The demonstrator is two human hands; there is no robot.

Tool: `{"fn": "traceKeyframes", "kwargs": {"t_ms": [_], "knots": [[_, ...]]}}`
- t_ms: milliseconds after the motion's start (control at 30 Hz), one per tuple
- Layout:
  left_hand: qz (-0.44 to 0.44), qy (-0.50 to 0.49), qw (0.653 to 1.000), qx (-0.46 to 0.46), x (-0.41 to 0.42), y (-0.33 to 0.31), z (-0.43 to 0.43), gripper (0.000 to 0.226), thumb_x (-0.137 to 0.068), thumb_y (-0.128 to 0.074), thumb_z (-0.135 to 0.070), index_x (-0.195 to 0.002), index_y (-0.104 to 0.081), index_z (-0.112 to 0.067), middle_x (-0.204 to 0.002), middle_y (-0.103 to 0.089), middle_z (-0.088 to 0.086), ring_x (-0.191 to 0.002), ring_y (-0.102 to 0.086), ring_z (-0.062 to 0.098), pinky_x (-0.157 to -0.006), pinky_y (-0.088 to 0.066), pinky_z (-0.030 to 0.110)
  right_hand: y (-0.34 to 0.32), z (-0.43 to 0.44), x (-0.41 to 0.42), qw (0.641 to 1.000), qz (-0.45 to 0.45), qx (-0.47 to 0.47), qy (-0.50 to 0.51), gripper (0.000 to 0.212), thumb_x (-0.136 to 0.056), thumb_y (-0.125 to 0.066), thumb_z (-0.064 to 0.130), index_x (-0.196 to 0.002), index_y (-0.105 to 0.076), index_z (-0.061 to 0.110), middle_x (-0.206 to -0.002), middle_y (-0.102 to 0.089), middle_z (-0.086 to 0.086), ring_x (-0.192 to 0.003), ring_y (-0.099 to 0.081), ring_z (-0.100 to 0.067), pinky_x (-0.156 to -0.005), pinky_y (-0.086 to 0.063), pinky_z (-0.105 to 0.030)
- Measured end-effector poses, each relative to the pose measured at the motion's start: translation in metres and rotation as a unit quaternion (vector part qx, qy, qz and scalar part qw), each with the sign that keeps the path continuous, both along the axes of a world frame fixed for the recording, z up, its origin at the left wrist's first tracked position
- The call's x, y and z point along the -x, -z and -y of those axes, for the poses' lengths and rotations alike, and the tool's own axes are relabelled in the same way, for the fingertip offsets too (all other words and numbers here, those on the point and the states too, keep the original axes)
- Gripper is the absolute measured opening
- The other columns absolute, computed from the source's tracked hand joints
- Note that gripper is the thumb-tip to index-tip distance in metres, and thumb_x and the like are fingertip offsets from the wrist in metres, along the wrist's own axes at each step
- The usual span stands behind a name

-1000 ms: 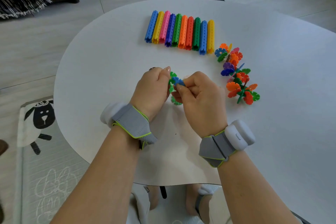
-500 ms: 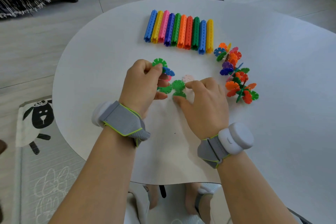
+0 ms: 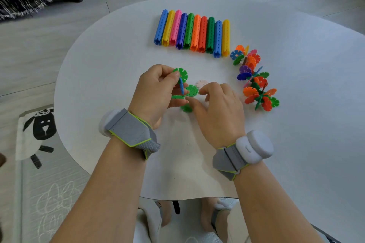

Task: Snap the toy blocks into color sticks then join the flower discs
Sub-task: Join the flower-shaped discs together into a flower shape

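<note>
Head view: ten color sticks [image 3: 192, 33] done, lying near the table's [image 3: 296, 144] far edge. Long disc chain [image 3: 254, 79] toward the right edge. Left hand [image 3: 156, 90] pinches green-blue disc cluster [image 3: 180, 75] mid-table. Right hand [image 3: 219, 108]: fingers touch loose green disc [image 3: 192, 90], hold unclear. Few discs left to join.

Just behind the left hand [image 3: 156, 92] sits a grey fabric wristband [image 3: 132, 132] piped in lime green, with a rounded white pod [image 3: 106, 122] on its outer side. The right hand [image 3: 219, 108] has a matching band [image 3: 229, 160] and a smooth white capsule [image 3: 254, 147]. Forearms are bare.
</note>
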State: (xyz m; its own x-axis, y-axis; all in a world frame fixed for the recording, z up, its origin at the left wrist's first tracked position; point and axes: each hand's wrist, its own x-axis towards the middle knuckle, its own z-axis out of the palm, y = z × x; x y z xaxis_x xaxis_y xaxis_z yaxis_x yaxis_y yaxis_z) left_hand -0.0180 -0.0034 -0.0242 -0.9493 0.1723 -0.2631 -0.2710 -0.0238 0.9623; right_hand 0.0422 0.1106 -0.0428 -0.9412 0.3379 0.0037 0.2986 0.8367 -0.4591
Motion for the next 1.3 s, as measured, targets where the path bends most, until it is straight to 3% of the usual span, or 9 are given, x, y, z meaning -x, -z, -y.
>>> {"fn": "traceKeyframes", "kwargs": {"t_ms": [200,467,633,733,800,967,1133,1300], "knots": [[0.005,-0.002,1.0,-0.003,0.0046,-0.0009,0.0066,0.016,-0.096,-0.048,-0.013,-0.081,-0.052,-0.014,-0.073,-0.066,0.005,-0.06,-0.065,0.01,-0.049,-0.052,0.023,-0.0055,-0.0052,-0.0019,0.999,0.042,-0.023,-0.015,0.046,-0.081,-0.056,0.063,-0.112,-0.057,0.029,-0.109,-0.048,0.005,-0.102,-0.045,-0.019,-0.088,-0.038,-0.033],[0.008,0.03,0.999,0.024,0.0052,0.0022,0.004,0.016,-0.097,-0.046,-0.013,-0.082,-0.051,-0.013,-0.084,-0.065,0.011,-0.063,-0.064,0.012,-0.051,-0.054,0.025,-0.003,-0.0048,0.0026,0.999,0.03,-0.007,-0.024,0.031,-0.086,-0.058,0.05,-0.106,-0.058,0.026,-0.109,-0.051,0.004,-0.106,-0.045,-0.02,-0.089,-0.034,-0.033],[0.007,0.042,0.998,0.044,0.0032,0.0033,0.0027,0.018,-0.097,-0.046,-0.014,-0.08,-0.052,-0.015,-0.075,-0.063,0.006,-0.054,-0.061,0.008,-0.045,-0.048,0.02,0.0006,-0.0038,0.005,0.996,-0.049,0.066,-0.028,0.013,-0.085,-0.064,0.029,-0.088,-0.056,0.02,-0.082,-0.057,0.007,-0.084,-0.053,-0.019,-0.079,-0.044,-0.036],[0.003,0.037,0.998,0.049,0.0031,0.0039,0.0021,0.018,-0.097,-0.046,-0.014,-0.081,-0.053,-0.013,-0.072,-0.061,0.006,-0.056,-0.059,0.012,-0.045,-0.048,0.019,-0.0022,-0.006,0.0075,0.986,-0.097,0.134,0.007,0.014,-0.084,-0.069,0.025,-0.079,-0.057,0.021,-0.067,-0.051,0.017,-0.065,-0.051,-0.006,-0.066,-0.045,-0.025],[-0.002,0.039,0.998,0.051,0.003,0.0047,0.0017,0.017,-0.097,-0.047,-0.014,-0.082,-0.053,-0.01,-0.071,-0.061,0.007,-0.057,-0.057,0.014,-0.047,-0.048,0.019,-0.0034,-0.0068,0.0078,0.981,-0.115,0.153,0.017,0.014,-0.082,-0.072,0.025,-0.076,-0.06,0.023,-0.064,-0.053,0.019,-0.062,-0.054,-0.003,-0.063,-0.047,-0.02],[-0.007,0.043,0.997,0.057,0.0035,0.0062,0.0022,0.016,-0.097,-0.048,-0.015,-0.084,-0.054,-0.009,-0.073,-0.061,0.008,-0.058,-0.058,0.014,-0.048,-0.049,0.02,-0.002,-0.0071,0.0054,0.976,-0.142,0.167,-0.004,0.009,-0.087,-0.066,0.018,-0.09,-0.074,0.015,-0.068,-0.063,0.011,-0.066,-0.067,-0.011,-0.072,-0.056,-0.033],[-0.01,0.035,0.997,0.062,0.0044,0.007,0.0034,0.017,-0.096,-0.048,-0.015,-0.082,-0.054,-0.01,-0.07,-0.06,0.007,-0.059,-0.057,0.017,-0.047,-0.047,0.021,0.0024,-0.0048,0.006,0.973,-0.168,0.157,-0.02,0.008,-0.086,-0.066,0.019,-0.089,-0.072,0.014,-0.073,-0.071,0.003,-0.067,-0.067,-0.017,-0.069,-0.056,-0.04],[0.008,0.043,0.997,0.068,0.0044,0.006,0.0034,0.024,-0.096,-0.048,-0.015,-0.072,-0.049,-0.013,-0.068,-0.058,0.007,-0.057,-0.057,0.016,-0.044,-0.043,0.02,0.0038,0.0015,0.0052,0.974,-0.186,0.125,-0.041,0.009,-0.089,-0.062,0.02,-0.083,-0.063,0.013,-0.067,-0.069,-0.001,-0.063,-0.065,-0.019,-0.063,-0.053,-0.039]]}}
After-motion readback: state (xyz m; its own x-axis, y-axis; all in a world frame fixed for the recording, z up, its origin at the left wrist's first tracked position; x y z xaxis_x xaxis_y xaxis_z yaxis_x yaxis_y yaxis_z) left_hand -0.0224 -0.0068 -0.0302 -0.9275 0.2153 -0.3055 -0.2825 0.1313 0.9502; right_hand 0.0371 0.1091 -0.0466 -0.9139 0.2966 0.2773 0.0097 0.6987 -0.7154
